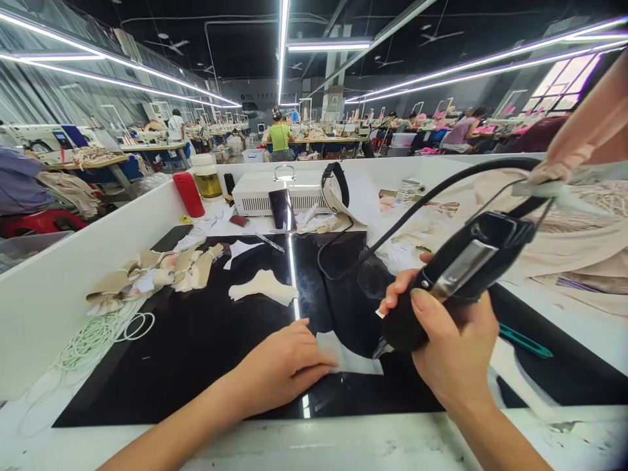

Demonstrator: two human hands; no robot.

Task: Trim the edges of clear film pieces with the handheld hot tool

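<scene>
right hand (456, 350) closed round black tool (461, 265); white piece (360, 360) under half-open left hand's (284, 363) fingertips

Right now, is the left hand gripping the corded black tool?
No, the right hand grips the corded black tool; the left hand touches a pale piece.

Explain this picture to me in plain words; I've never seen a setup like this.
There is no robot here. One camera, worn on a person's head, looks forward and down at their bare hands. The left hand rests its fingers on a pale piece lying on a black sheet. The right hand grips a black corded tool, its narrow tip near that piece's right end. Farther back on the sheet lie a cream piece and a pen. Green cord lies coiled at the left. Behind stands a white metal box; other people sit farther off.
</scene>
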